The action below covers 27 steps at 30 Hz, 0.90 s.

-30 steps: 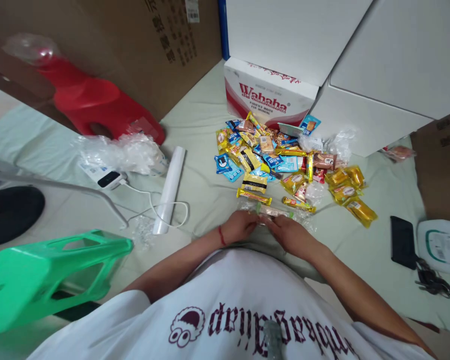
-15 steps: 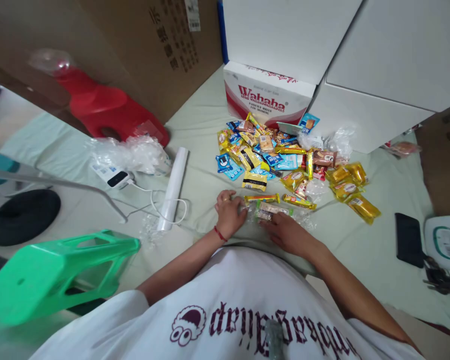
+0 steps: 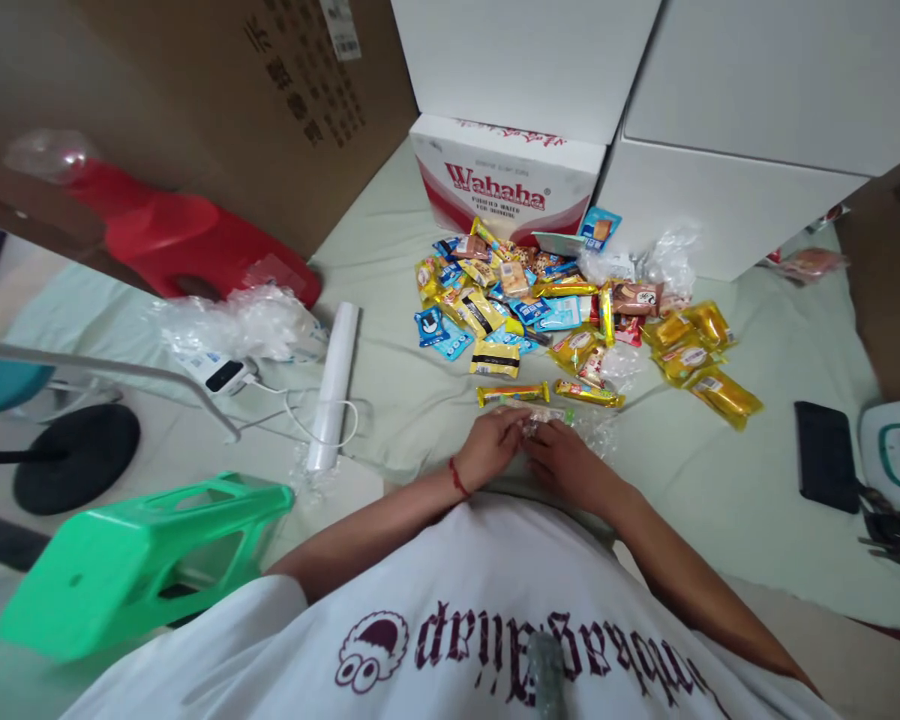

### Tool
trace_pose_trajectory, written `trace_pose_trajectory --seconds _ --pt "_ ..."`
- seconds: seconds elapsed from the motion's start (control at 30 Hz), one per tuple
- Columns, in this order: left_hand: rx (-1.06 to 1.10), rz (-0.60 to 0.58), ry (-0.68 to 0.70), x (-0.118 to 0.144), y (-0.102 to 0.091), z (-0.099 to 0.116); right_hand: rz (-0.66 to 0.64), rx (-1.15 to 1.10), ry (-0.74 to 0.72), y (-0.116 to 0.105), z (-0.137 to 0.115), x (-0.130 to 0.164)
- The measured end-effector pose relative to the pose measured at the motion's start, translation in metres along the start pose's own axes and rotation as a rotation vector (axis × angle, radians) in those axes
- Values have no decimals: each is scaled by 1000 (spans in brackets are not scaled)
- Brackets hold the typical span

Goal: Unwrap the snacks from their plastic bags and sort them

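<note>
My left hand (image 3: 491, 447) and my right hand (image 3: 566, 462) meet over a clear plastic bag (image 3: 574, 425) with snack packets inside, lying on the pale green sheet (image 3: 420, 390). Both hands grip the bag, fingers closed at its near edge. Just beyond the bag lie a yellow snack bar (image 3: 512, 394) and a second one (image 3: 589, 394). Further back spreads a pile of snack packets (image 3: 562, 310), yellow, blue and brown. A red string circles my left wrist.
A Wahaha carton (image 3: 506, 185) and white boxes (image 3: 727, 170) stand behind the pile. A white roll (image 3: 334, 385), cable and crumpled plastic (image 3: 232, 320) lie left. A red stool (image 3: 187, 240) and green stool (image 3: 142, 560) are left; a black phone (image 3: 825, 455) lies right.
My left hand, which had reached out to the left half a second ago, has come back beside my right hand on the bag. The view shifted slightly right.
</note>
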<state>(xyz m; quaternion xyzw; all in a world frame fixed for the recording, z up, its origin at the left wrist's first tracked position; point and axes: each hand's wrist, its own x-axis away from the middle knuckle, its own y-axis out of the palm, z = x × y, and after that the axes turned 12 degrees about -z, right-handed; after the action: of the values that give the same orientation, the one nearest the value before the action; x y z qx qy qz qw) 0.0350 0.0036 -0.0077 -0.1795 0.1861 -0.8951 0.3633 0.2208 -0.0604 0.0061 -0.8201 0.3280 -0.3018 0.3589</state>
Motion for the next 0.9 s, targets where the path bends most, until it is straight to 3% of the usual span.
trace_pose_trajectory --seconds 0.1,0.23,0.3,0.4,0.57,0.67,0.77,0.83,0.9 --pt "-217 27 14 -5 12 -2 86 -140 110 1 7 10" --pt "-393 8 -52 -3 17 0 289 -118 729 0 21 28" --pt "-453 17 -87 0 17 2 335 -27 879 3 28 35" --pt "-485 92 -140 1 17 2 403 64 892 13 36 42" --pt "-488 355 -207 -4 15 -6 510 51 779 25 29 48" --pt "-508 333 -260 -6 17 -8 513 -22 687 21 12 48" --pt "-479 269 -273 -6 22 -5 446 -139 695 16 -8 41" --pt "-424 222 -243 -4 26 -2 402 -234 665 16 -18 32" --pt "-379 185 -191 0 29 2 448 -388 604 20 -22 21"
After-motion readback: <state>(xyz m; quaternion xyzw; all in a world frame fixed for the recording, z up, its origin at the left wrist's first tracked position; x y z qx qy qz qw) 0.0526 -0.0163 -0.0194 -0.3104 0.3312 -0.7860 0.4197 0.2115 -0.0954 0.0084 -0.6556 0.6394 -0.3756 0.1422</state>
